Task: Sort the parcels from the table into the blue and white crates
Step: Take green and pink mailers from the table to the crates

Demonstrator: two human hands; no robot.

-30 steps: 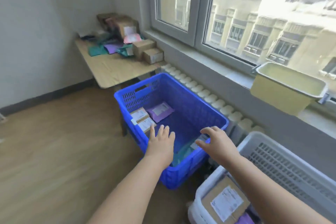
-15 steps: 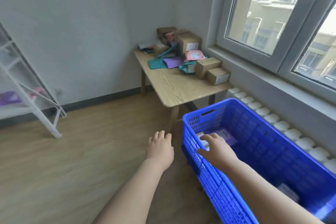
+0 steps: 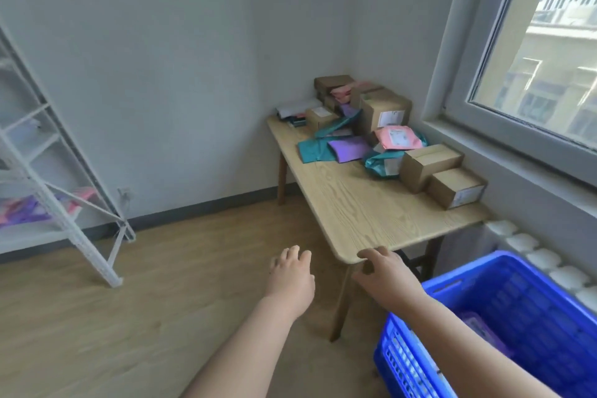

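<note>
Far-right table (image 3: 361, 213) bears stiff, probably light boxes (image 3: 431, 165), best clasped by their sides; left hand (image 3: 290, 281) and right hand (image 3: 386, 278) hover open, empty

One head-worn wide-angle view looks forward and down toward the corner table (image 3: 371, 203), fairly near.

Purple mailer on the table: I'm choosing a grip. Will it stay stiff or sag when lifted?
The purple mailer looks soft and puffy, so it likely sags if lifted from one edge. Its smooth film may be slippery. It lies flat, so rolling seems unlikely.
</note>
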